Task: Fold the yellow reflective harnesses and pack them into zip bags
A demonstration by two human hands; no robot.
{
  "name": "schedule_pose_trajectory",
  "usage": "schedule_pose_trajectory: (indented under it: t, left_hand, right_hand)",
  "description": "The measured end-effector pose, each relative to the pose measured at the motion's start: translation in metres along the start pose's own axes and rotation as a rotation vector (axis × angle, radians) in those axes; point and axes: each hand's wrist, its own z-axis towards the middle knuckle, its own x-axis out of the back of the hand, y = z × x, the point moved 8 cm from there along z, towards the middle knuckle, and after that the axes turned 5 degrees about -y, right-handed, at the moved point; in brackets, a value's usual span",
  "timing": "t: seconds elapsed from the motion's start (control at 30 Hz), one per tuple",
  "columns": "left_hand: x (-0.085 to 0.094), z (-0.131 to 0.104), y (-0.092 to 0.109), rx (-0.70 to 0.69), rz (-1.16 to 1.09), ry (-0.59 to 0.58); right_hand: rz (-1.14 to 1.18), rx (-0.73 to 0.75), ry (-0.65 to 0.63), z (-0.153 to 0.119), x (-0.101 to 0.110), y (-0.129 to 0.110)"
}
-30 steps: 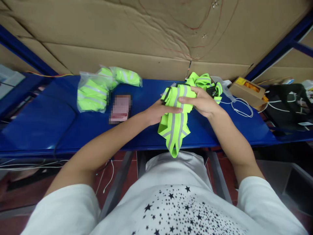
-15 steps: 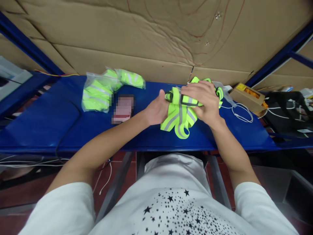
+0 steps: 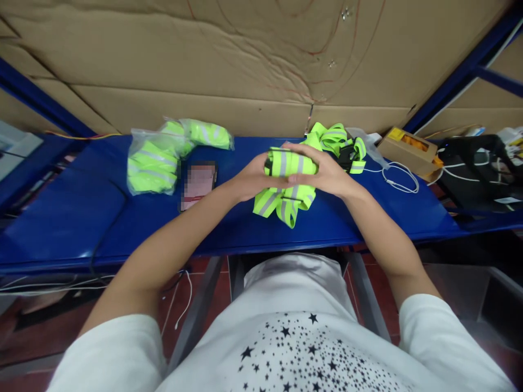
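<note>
Between my two hands is a bundled neon-yellow reflective strap [image 3: 289, 163] with grey stripes and black buckle parts. My left hand [image 3: 255, 178] grips its left side. From the right, my right hand [image 3: 327, 170] wraps round it, thumb across the front. Loose loops of the strap [image 3: 269, 202] hang below toward the table. Just behind my right hand lies another heap of yellow reflective straps [image 3: 333, 136] with a black buckle [image 3: 346, 155].
Clear bags of yellow straps [image 3: 153, 166] lie at the back left of the blue table [image 3: 229, 234], beside a phone [image 3: 199, 185]. At right are a white cable [image 3: 400, 177] and an open cardboard box [image 3: 408, 152]. Cardboard [image 3: 163, 60] lines the back.
My right hand has come down and left off the top of the strap and now holds its right side. The strap is gathered into a more compact bundle. The view has shifted slightly.
</note>
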Motion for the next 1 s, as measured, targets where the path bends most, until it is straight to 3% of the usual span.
schedule_pose_trajectory:
  t: [0.1,0.4,0.57,0.67,0.87,1.0]
  left_hand:
    - [-0.010,-0.002,-0.006,0.057,-0.001,-0.027]
    - [-0.009,-0.002,-0.008,0.011,-0.189,-0.016]
    - [-0.012,-0.002,-0.010,0.042,-0.215,-0.063]
    - [-0.013,-0.004,-0.004,0.004,-0.191,-0.075]
    - [-0.022,-0.012,0.009,-0.043,0.140,-0.254]
    - [-0.025,-0.012,0.000,-0.013,-0.070,-0.204]
  right_hand:
    - [0.033,-0.035,-0.079,0.001,-0.006,-0.001]
    - [-0.122,0.104,-0.043,-0.008,-0.008,-0.029]
    - [-0.273,0.118,0.027,-0.014,0.007,-0.047]
    - [-0.239,0.109,0.079,-0.013,0.017,-0.054]
    - [-0.057,0.047,0.115,0.002,0.023,-0.053]
    - [-0.086,0.048,0.191,0.009,0.029,-0.061]
